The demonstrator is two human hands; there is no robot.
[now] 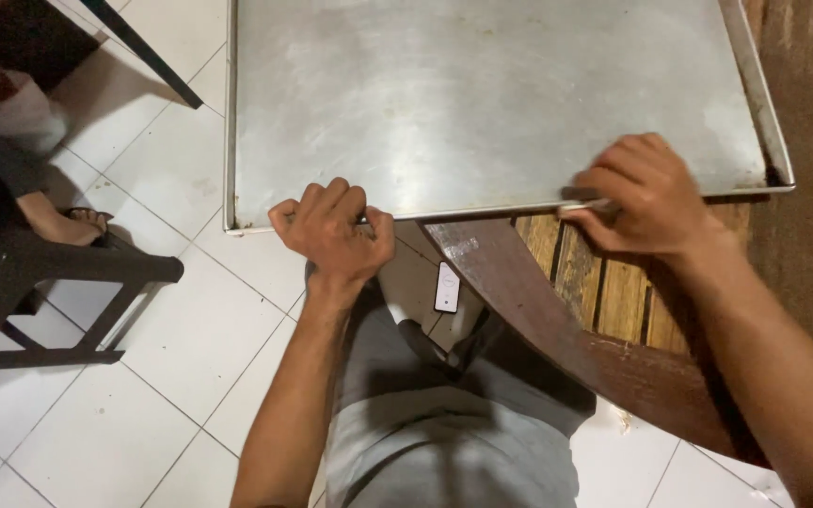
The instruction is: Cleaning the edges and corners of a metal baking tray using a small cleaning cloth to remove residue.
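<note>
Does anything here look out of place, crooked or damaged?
Yes. The metal tray overhangs the wooden table, its left part above the tiled floor. The left hand and the right hand grip its near rim. Its surface looks scuffed and dull.

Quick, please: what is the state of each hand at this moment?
Left hand: closed, gripping the near edge of the metal tray.
Right hand: closed, gripping the same edge further right, over the wooden table.
</note>
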